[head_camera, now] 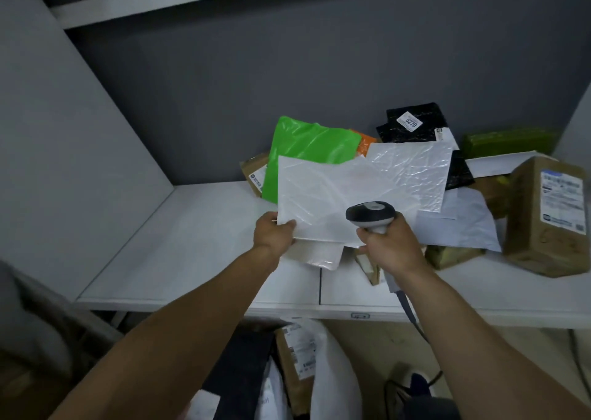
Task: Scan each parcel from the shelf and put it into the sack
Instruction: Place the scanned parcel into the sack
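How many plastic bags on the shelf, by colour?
White bags: 4, one held by the left hand
Green bag: 1
Black bag: 1
Orange bag: 1, mostly hidden
Total: 7 that show; more may be hidden

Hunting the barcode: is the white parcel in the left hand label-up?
No: the white parcel shows only plain plastic on top, no label; left hand pinches its corner, right hand grips the scanner.

— What is held?
— A white parcel (319,202) is pinched at its near left corner by the left hand (273,232). A scanner (371,215) is gripped by the right hand (391,243), with its head over the parcel.
— And behind?
— A green parcel (307,151) and a brown box (547,218) are seen on the shelf (192,243).
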